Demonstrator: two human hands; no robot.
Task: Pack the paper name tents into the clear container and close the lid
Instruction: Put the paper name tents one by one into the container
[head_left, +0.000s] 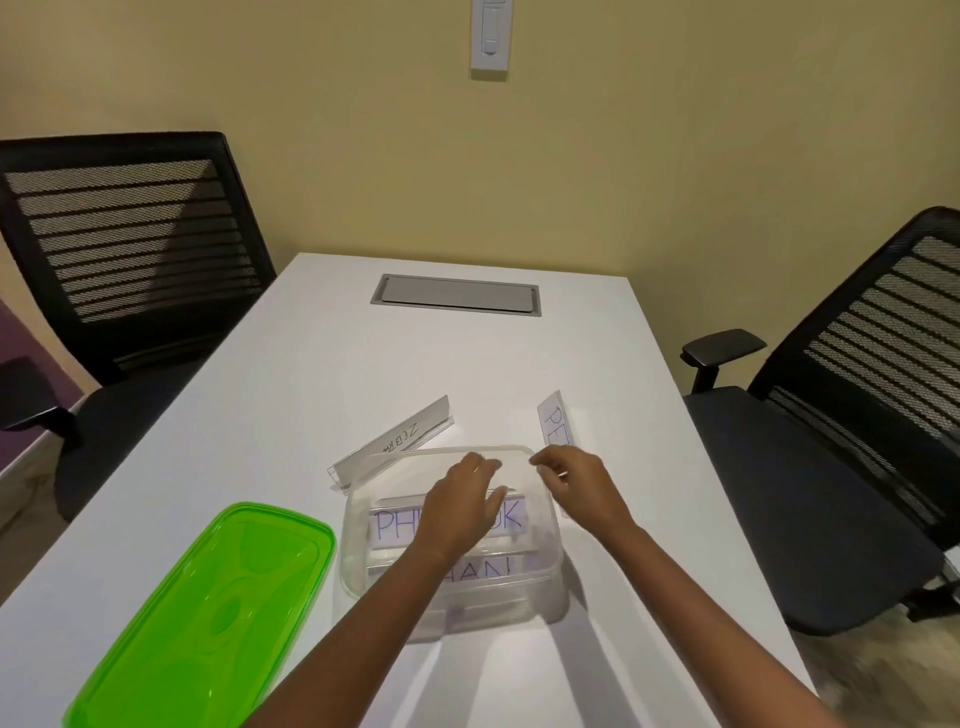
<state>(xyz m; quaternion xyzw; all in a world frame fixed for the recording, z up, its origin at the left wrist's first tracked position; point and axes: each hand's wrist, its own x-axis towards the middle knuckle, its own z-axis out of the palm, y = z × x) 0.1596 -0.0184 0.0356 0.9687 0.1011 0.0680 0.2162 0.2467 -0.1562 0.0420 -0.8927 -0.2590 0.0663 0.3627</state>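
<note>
The clear container (358, 561) stands open on the white table, near me. Two name tents lie inside it, one with blue letters (395, 525) and one nearer me (483, 571). My left hand (462, 501) hovers over the container with its fingers spread and holds nothing. Just past the far right corner, my right hand (576, 483) has its fingers curled; whether it grips anything is unclear. A tent marked ZEBRA (395, 441) stands behind the container. Another tent (555, 421) stands to the right, partly hidden by my right hand. The green lid (208, 613) lies flat on the left.
A grey cable hatch (457, 295) is set into the white table (322, 364) farther back. Black mesh chairs stand at the left (130, 234) and the right (857, 389). A wall switch (490, 36) is on the yellow wall.
</note>
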